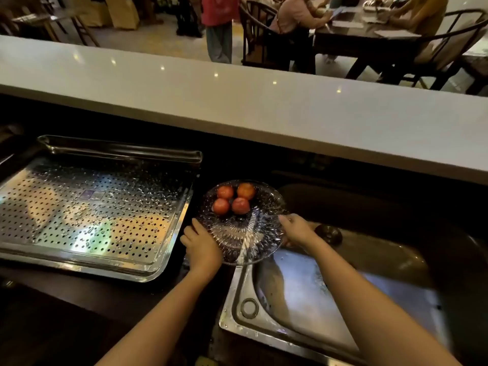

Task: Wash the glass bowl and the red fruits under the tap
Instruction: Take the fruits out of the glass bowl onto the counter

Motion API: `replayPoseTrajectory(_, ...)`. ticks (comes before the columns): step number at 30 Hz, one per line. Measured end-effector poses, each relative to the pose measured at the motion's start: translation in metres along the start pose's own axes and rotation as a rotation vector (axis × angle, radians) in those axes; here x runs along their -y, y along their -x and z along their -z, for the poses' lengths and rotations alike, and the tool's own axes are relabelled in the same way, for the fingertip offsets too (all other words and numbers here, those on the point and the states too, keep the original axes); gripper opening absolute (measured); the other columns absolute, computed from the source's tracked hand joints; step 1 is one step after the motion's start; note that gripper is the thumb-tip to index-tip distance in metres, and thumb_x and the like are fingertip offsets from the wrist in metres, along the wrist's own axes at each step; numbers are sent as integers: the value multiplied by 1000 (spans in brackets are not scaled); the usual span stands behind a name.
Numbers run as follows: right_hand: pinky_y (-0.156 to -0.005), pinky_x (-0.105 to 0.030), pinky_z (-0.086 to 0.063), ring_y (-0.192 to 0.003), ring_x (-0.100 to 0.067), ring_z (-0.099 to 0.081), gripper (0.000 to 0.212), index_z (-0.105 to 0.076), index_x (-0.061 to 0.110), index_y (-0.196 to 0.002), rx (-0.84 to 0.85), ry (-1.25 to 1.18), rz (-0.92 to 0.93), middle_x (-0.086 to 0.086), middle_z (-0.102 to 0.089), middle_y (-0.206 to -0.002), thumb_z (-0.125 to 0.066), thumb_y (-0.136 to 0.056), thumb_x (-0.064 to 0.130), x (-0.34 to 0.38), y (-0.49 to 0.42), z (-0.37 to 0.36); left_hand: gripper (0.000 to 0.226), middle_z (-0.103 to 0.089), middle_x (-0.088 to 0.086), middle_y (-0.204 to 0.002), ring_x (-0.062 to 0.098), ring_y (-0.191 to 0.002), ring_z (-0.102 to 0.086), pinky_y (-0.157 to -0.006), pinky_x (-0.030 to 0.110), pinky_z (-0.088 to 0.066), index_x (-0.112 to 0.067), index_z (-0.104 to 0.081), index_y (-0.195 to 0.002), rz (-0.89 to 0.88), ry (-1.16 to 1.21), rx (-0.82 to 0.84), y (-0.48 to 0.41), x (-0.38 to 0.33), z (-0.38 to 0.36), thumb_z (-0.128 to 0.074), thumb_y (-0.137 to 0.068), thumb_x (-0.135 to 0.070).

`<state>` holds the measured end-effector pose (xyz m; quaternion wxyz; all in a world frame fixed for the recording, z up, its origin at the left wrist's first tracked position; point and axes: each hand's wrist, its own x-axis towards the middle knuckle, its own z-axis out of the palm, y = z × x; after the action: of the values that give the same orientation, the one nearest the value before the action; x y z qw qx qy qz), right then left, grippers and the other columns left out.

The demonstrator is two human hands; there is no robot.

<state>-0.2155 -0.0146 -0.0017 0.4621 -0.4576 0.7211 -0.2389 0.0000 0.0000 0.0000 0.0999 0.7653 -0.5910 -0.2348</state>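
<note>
A patterned glass bowl (248, 239) sits tilted over the left edge of the steel sink (303, 294). Several red fruits (233, 200) lie grouped in its far part. My left hand (202, 245) grips the bowl's near-left rim, fingers curled under it. My right hand (297, 229) holds the right rim, thumb on top. No tap shows in this view.
A perforated steel drain tray (92, 210) lies on the dark counter to the left. The sink drain (328, 232) is behind my right hand. A pale raised bar counter (237, 101) runs across the back. Beyond it are people, chairs and a table.
</note>
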Motion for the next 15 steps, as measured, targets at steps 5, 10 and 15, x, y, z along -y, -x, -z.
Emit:
replayPoseTrajectory(5,-51,-20,-40,-59,-16,-46,25,-47,6,-81,-231,-137,74,-1,-45,-63,-34,-100,18,-6,-9,-16,74,-18,26,-145,41,-127,-25,-99,42,-34,1,-6,-145,76,233,-8,-9,2,-3,-50,-86,4)
replayPoseTrajectory(10,-47,-22,-33,-51,-15,-41,27,-49,6,-78,-242,-376,107,-6,-46,-59,-34,-100,13,-20,-10,-24,67,-24,23,-142,38,-123,-36,-100,41,-36,-3,-15,-145,102,361,-59,-14,3,-6,-45,-86,6)
replayPoseTrajectory(15,-47,-23,-36,-50,-14,-44,29,-51,11,-75,-263,-434,125,-4,-50,-57,-36,-99,14,-32,-5,-10,68,-29,19,-139,39,-114,-49,-102,49,-39,-8,-18,-145,65,409,-30,-13,-1,-8,-50,-86,1)
